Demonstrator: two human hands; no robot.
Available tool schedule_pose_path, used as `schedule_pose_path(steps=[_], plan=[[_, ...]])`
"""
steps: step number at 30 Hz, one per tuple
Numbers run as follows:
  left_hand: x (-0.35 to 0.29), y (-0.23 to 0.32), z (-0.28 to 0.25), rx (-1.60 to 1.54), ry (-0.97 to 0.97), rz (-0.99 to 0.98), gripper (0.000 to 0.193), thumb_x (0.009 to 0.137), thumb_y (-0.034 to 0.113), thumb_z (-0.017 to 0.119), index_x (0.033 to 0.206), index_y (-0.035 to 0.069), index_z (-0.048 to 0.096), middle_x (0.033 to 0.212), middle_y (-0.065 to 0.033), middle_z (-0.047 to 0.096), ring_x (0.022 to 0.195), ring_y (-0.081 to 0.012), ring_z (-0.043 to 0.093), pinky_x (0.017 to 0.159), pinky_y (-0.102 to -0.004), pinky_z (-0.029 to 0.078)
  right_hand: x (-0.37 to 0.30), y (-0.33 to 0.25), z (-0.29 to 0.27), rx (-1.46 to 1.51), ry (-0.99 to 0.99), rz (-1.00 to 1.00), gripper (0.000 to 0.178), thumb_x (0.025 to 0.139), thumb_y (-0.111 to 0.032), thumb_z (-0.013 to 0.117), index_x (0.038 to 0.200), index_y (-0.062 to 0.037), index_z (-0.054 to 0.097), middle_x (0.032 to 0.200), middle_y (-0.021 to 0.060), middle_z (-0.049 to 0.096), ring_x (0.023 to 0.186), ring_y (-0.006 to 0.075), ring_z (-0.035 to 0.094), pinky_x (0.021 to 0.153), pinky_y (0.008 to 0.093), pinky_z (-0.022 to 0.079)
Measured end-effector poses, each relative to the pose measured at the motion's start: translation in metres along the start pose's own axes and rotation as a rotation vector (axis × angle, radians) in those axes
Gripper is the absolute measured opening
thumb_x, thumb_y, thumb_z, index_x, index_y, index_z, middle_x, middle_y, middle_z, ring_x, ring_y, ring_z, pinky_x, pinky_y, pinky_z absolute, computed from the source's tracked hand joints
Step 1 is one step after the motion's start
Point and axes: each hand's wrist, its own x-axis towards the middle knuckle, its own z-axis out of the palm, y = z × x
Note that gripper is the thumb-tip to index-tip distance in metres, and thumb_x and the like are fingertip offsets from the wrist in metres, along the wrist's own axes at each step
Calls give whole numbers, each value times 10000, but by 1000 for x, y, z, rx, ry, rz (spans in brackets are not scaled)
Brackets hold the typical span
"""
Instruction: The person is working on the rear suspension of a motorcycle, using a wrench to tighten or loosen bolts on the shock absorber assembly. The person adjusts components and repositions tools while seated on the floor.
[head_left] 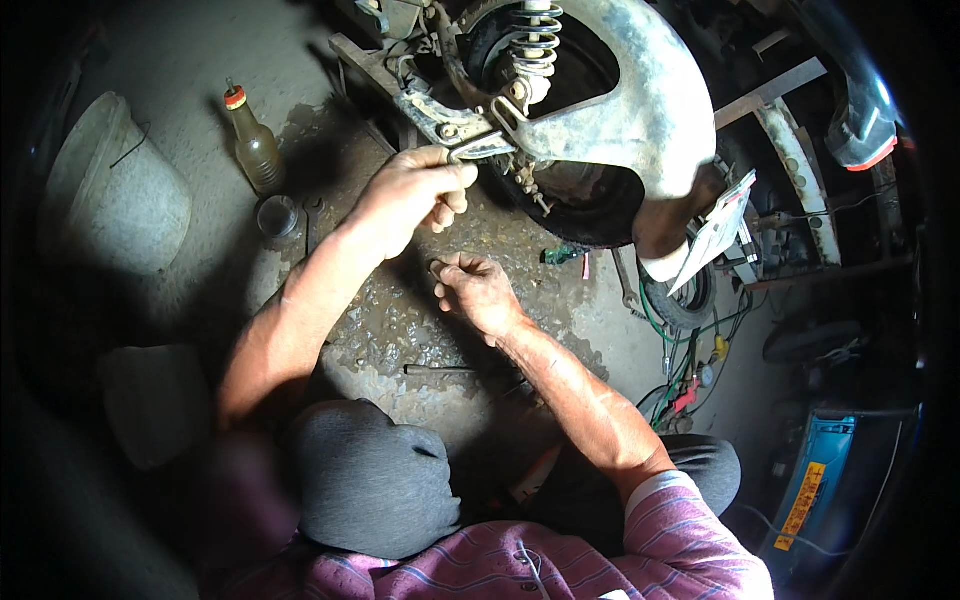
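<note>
In front of me stands a scooter's rear end, with a wheel (588, 215), a pale dirty mudguard (655, 110) and a coil-spring shock absorber (536, 45). My left hand (405, 195) is closed at the metal bracket (435, 118) beside the wheel. Its thumb and forefinger meet a thin bent metal rod (477, 146), whose kind I cannot make out. Lower and to the right, my right hand (482, 298) is pinched over the wet ground, apart from the scooter. Something small may be between its fingertips; it is too small to name.
A bottle with a red cap (255, 150), a small can (278, 217) and a pale bucket (120, 190) stand left. A metal bar (438, 370) lies before me. Right are a spanner (627, 278), a small tyre (683, 298), green hoses (668, 345) and a blue box (818, 470).
</note>
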Motion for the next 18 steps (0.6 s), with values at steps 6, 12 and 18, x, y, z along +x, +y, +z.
schedule_pose_path(steps=[6,12,18], plan=[[-10,-7,5,1008,372,633,245,957,188,748,1040,-25,662,816,-236,661,699,-341,697,622,-434,521,-1,0,1,32,-16,-1,176,1001,-161,693,1028,11,719,785,37,668,626,110,578,590,264,493],[-11,3,0,958,290,578,232,969,214,724,979,-9,662,806,-215,659,642,-369,584,641,-423,514,-3,4,-1,11,-2,-10,164,994,-136,688,1036,20,719,791,44,675,633,113,592,588,264,499],[-10,2,-2,1260,414,739,209,941,222,744,982,31,670,809,-201,675,713,-414,675,612,-480,512,-3,8,-2,-38,-17,10,158,991,-118,679,1046,24,721,809,50,681,642,117,598,594,267,508]])
